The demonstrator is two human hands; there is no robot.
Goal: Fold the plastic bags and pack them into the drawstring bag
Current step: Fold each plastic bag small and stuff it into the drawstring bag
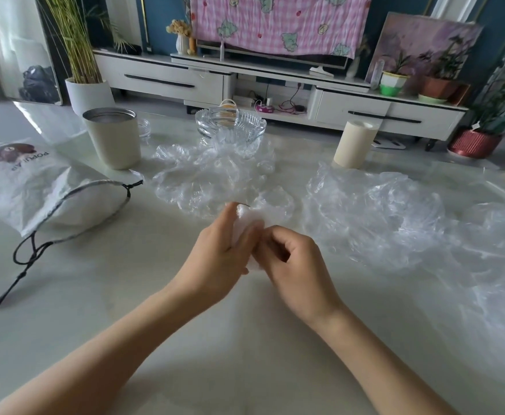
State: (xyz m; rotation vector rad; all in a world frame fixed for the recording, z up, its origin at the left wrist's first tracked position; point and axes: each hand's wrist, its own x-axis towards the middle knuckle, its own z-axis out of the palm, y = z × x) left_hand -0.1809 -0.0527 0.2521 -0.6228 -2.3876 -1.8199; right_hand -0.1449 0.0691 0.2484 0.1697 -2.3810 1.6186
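While looking down at the surface (125, 295), noted left hand (215, 259) and right hand (296, 271) both pinching small folded plastic bag (245, 218) at centre, loose plastic bags (209, 175) behind, drawstring bag (35, 187) lying left.

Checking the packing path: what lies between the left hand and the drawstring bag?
In the head view, only bare table lies between the left hand and the drawstring bag; its black cord trails off to the side.

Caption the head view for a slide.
Left hand and right hand hold a folded plastic bag; drawstring bag lies at left.
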